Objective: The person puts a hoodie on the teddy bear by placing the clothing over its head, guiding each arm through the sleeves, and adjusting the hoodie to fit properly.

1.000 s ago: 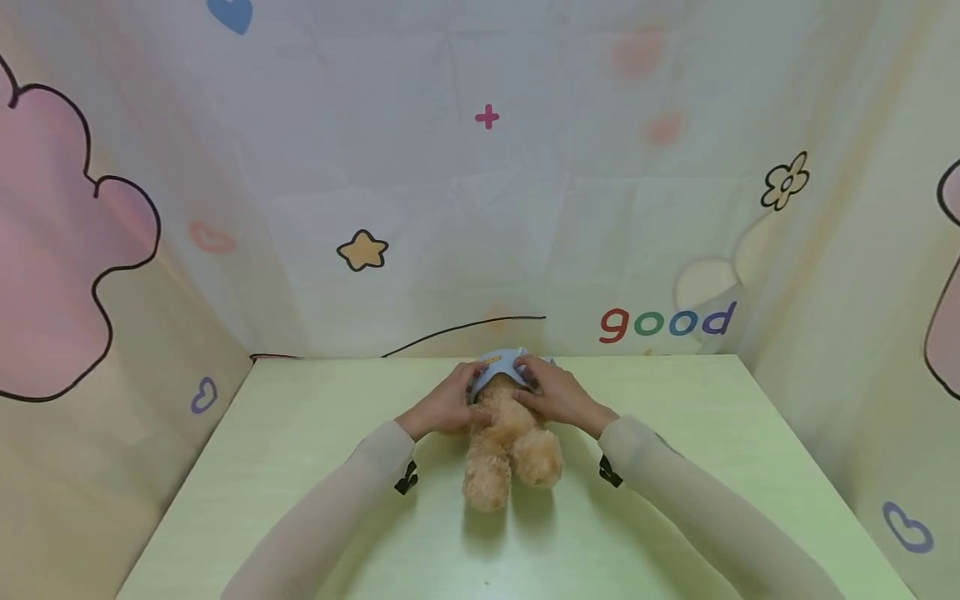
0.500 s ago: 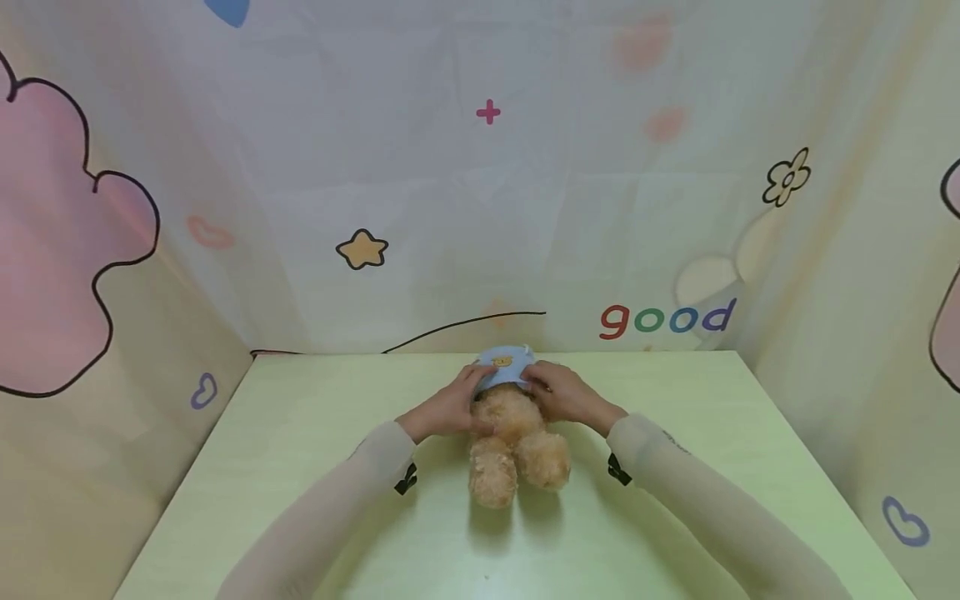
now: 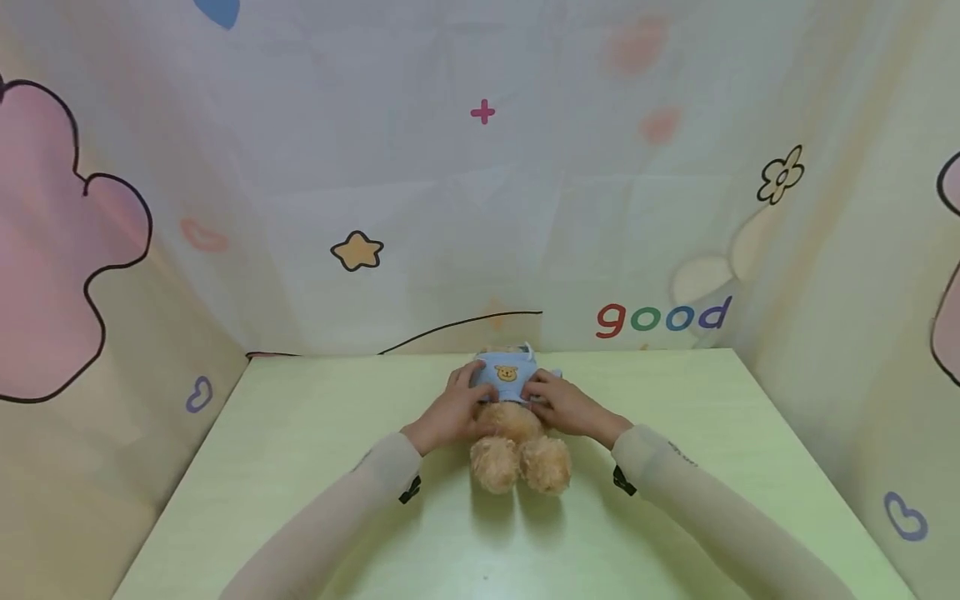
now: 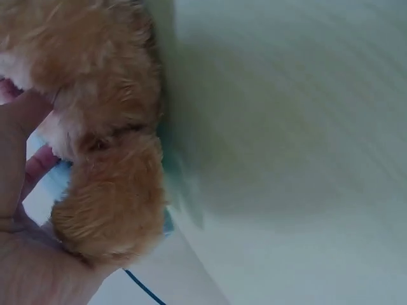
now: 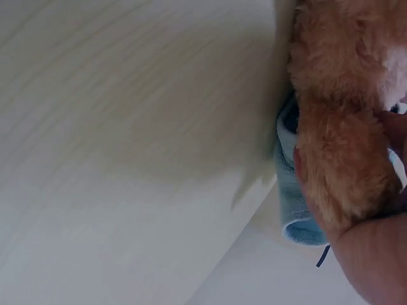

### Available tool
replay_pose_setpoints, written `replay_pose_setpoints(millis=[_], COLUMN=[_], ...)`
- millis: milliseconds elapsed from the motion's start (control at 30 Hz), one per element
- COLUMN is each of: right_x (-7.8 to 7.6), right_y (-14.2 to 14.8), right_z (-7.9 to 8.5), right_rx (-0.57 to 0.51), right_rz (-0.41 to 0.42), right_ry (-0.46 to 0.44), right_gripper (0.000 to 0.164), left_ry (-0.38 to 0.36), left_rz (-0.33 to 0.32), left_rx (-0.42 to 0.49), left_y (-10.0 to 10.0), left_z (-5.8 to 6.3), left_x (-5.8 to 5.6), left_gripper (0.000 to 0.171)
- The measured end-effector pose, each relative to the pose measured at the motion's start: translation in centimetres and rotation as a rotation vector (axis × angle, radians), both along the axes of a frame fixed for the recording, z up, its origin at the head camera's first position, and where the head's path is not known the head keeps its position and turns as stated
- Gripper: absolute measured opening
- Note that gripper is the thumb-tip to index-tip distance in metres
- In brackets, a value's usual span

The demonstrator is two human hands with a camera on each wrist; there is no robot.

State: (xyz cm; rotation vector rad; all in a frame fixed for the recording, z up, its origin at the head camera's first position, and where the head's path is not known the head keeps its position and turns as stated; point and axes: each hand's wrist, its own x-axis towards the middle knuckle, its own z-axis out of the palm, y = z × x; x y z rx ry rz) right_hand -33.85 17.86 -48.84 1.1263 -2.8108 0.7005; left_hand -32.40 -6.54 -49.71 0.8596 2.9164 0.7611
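Observation:
A light-brown plush toy (image 3: pixel 510 422) lies on its back on the table, its two feet towards me. Over its upper body sits a small pale-blue shirt (image 3: pixel 506 375) with a bear-face patch on the front. My left hand (image 3: pixel 453 414) grips the shirt's left side and lower edge, the thumb lying against the plush body. On the other side my right hand (image 3: pixel 572 408) pinches the shirt's lower right edge. In the right wrist view a furry limb (image 5: pixel 343 165) lies within that hand, with a blue sleeve (image 5: pixel 299 210) behind it. The toy's face is hidden.
The pale green table (image 3: pixel 337 400) ends at a patterned cloth backdrop (image 3: pixel 420 183) just behind the toy. Cloth sides rise at left and right. A black clip-like piece (image 3: pixel 410 490) hangs under the left cuff, with another (image 3: pixel 623 481) under the right.
The blue shirt has come down over the plush body towards the legs, and its bear patch now shows fully. Both hands have moved slightly towards me with it.

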Motion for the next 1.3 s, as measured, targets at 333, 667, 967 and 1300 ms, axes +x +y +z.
replay_pose_setpoints(millis=[333,667,967,1300], right_x=[-1.9,-5.1,-6.5,-6.5], right_y=[-0.9,-2.3,-3.0,-3.4], right_z=[1.8,3.1,3.6,3.0], right_rx=[-0.005,0.16,0.191,0.118], right_rz=[-0.098,-0.073,-0.07,-0.103], right_ry=[0.056,-0.111,-0.205,-0.057], right_gripper=[0.029,0.069,0.076,0.051], left_ry=[-0.158,-0.279,-0.315,-0.174], left_rz=[-0.035,-0.044,0.017,0.064], left_rx=[0.024,0.041,-0.025,-0.016], left_y=[-0.2,-0.1,-0.3,0.0], left_z=[2.2,2.8,2.6,2.2], left_x=[-2.4,-5.4,-6.5,-6.4], left_gripper=[0.105,0.091,0.089,0.068])
